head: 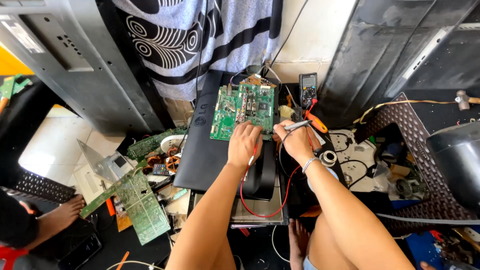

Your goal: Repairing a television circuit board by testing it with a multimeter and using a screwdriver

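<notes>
Right, the left hand (pixel 244 142) pressed its closed fingers on the green circuit board's (pixel 243 111) near edge, while the right hand (pixel 296 141) gripped a probe (pixel 298 125) beside it, multimeter (pixel 308 89) farther back.

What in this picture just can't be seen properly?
Head view only:
- Probe tips: hidden under the left hand and right hand.
- Multimeter display: too small to read.
- Green circuit board: its lower edge is covered by both hands.
- Bare foot at left: its owner is cut off by the frame.
</notes>
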